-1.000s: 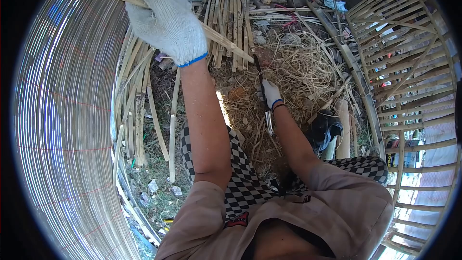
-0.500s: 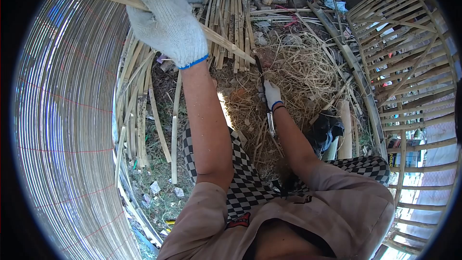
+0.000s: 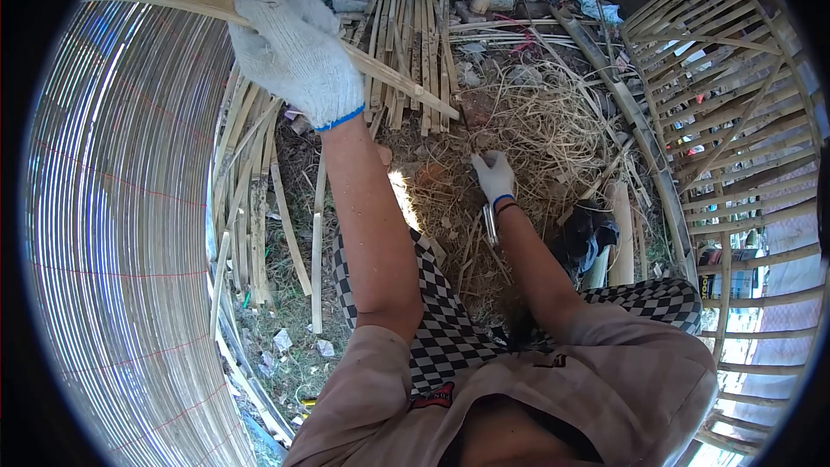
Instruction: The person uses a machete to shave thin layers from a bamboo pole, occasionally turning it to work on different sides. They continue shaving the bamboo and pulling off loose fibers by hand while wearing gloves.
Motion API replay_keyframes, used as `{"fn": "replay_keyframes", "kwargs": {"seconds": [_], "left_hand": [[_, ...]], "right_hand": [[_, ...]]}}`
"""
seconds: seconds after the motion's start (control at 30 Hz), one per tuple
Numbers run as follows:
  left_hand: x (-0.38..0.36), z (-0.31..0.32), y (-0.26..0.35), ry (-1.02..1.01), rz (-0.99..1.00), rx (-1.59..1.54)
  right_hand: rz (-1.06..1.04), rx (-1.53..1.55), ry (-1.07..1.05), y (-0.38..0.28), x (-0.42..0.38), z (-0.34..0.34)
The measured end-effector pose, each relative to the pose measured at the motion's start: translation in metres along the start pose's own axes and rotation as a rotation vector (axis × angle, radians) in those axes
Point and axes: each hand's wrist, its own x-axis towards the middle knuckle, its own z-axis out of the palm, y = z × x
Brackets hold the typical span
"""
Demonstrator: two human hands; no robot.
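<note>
My left hand (image 3: pixel 298 56), in a white knitted glove with a blue cuff, is closed around a long bamboo strip (image 3: pixel 389 76). The strip slants from the upper left down to its cut end near the middle of the view. My right hand (image 3: pixel 494 175), gloved as well, is closed on a knife. Its thin dark blade (image 3: pixel 464 117) shows nearly edge-on, right at the strip's end. A silver-coloured metal piece (image 3: pixel 491 227) sticks out below the right wrist, in line with the knife. The fingers partly hide the grip.
Bamboo strips lie in bundles ahead (image 3: pixel 411 35) and at left (image 3: pixel 251 199). Curled shavings (image 3: pixel 553 121) cover the ground. A slatted bamboo screen (image 3: pixel 130 207) stands at left, a bamboo rack (image 3: pixel 726 121) at right. A black plastic bag (image 3: pixel 588 229) lies by my right knee.
My left hand has shifted slightly left and down with the strip. My right hand has turned and moved slightly down, and less of the dark blade shows.
</note>
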Motion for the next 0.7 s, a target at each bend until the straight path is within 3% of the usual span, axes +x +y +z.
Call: {"fn": "replay_keyframes", "kwargs": {"seconds": [0.07, 0.1, 0.2, 0.23, 0.33, 0.37, 0.47, 0.67, 0.7], "left_hand": [[0.008, -0.008, -0.001, -0.053, -0.004, -0.075], [0.011, -0.010, 0.002, -0.080, -0.020, -0.104], [0.017, -0.010, 0.022, -0.072, -0.061, -0.128], [0.019, -0.010, 0.031, -0.053, -0.072, -0.128], [0.030, -0.022, 0.060, -0.159, -0.109, -0.171], [0.027, -0.016, 0.070, -0.094, -0.032, -0.089], [0.040, -0.042, 0.090, -0.273, -0.023, -0.168], [0.031, -0.030, 0.099, 0.035, 0.034, 0.006], [0.029, -0.025, 0.097, 0.062, 0.032, 0.013]], "right_hand": [[0.009, -0.198, -0.024, -0.042, -0.042, -0.052], [0.069, -0.267, -0.213, -0.059, -0.057, -0.075], [-0.050, -0.481, -0.212, -0.035, -0.082, -0.082], [0.024, -0.482, -0.340, -0.027, -0.075, -0.082], [0.115, -0.612, -0.324, -0.001, -0.080, -0.070], [0.130, -0.623, -0.318, 0.005, -0.083, -0.066], [0.112, -0.604, -0.316, 0.003, -0.088, -0.069], [0.242, -0.365, -0.395, -0.047, -0.074, -0.130], [0.349, -0.103, -0.454, -0.050, -0.068, -0.132]]}}
